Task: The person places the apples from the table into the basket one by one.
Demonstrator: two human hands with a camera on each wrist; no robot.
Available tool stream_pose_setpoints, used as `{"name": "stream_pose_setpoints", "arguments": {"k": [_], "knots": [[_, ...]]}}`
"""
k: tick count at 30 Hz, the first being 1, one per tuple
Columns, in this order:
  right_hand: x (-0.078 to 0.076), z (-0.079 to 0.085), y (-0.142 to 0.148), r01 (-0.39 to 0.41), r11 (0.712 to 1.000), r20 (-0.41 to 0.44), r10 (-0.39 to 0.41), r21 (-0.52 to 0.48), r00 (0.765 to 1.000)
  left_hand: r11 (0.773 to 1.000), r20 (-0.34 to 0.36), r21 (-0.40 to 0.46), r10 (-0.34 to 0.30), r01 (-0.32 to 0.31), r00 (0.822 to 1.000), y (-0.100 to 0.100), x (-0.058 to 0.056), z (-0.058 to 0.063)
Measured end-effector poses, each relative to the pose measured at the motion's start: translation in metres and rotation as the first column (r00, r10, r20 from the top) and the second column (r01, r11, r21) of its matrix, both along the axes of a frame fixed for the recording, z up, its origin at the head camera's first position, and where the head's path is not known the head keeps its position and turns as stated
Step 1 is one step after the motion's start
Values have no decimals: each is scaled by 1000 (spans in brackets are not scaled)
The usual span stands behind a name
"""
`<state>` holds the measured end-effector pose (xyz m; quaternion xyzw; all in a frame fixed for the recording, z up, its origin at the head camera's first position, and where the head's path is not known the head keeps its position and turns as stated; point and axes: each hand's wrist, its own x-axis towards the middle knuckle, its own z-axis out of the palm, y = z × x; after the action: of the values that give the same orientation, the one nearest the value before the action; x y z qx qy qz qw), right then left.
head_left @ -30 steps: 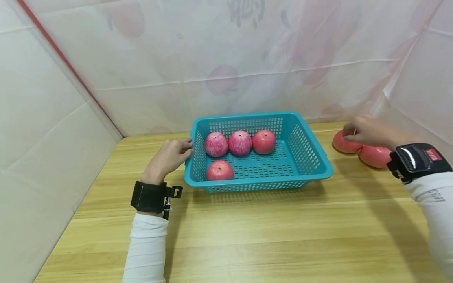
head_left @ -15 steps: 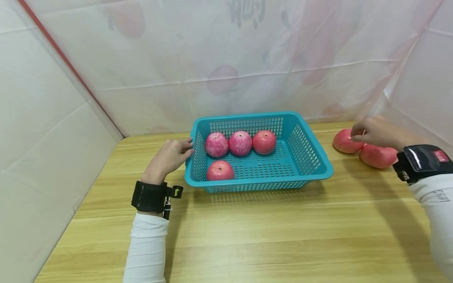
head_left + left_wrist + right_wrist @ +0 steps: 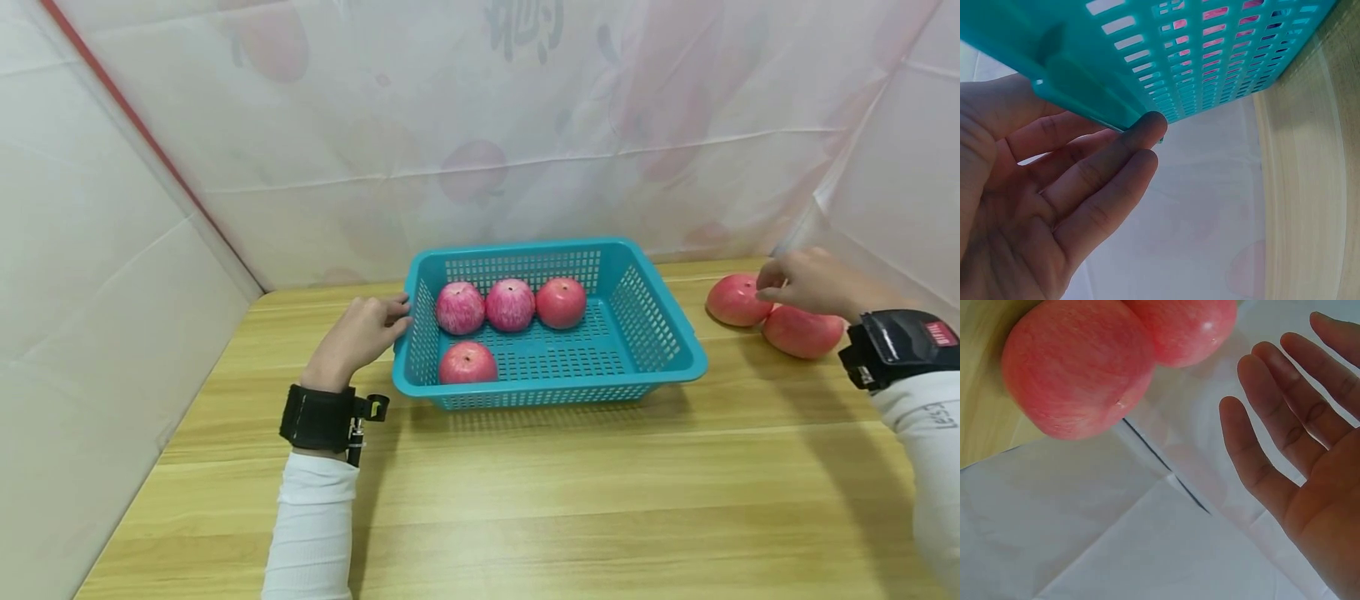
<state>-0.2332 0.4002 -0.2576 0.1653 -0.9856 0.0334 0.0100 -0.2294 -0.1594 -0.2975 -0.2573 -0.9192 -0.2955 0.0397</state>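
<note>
A turquoise plastic basket [image 3: 551, 393] with perforated sides stands on the table. Inside it, two purplish striped apples [image 3: 461, 308] and a red apple [image 3: 561, 302] line the back, while a pinkish-red apple [image 3: 468, 363] lies front left. My left hand [image 3: 356, 340] touches the basket's left rim with fairly straight fingers, its palm visible in the left wrist view. Two pink apples lie touching on the right: a left one [image 3: 738, 300] and a right one [image 3: 802, 332]. Above them is my right hand [image 3: 813, 282]; the right wrist view shows its loose fingers [image 3: 1279, 406] apart from both apples.
The wooden table [image 3: 570, 500] extends in front of the basket. A pale printed cloth [image 3: 360, 125] hangs close behind it, with further pale sheets on the left [image 3: 112, 275] and right [image 3: 892, 200].
My right hand has moved a little to the right, off the left pink apple and over the right one. My left hand, the basket and the apples look the same.
</note>
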Motion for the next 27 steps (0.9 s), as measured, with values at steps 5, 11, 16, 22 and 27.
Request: {"name": "stream_pose_setpoints", "arguments": {"k": [5,11,16,22,27], "knots": [[-1,-2,5,23,1000,12,-23,15,1000,1000,-16,-6,-9,9,1000,0,-1,-1],[-2,-5,11,32,999,22,-33,19,999,1000,-22,-7,-14,14,1000,0,-1,-1],[-2,-7,14,50,999,22,-51,17,998,1000,-20,-2,-13,13,1000,0,-1,-1],[-2,-10,19,66,997,41,-67,26,997,1000,-31,-6,-17,17,999,-1,-2,-1],[-2,-14,24,79,995,40,-81,56,996,1000,-27,-9,-14,14,1000,-1,-2,-1]]}}
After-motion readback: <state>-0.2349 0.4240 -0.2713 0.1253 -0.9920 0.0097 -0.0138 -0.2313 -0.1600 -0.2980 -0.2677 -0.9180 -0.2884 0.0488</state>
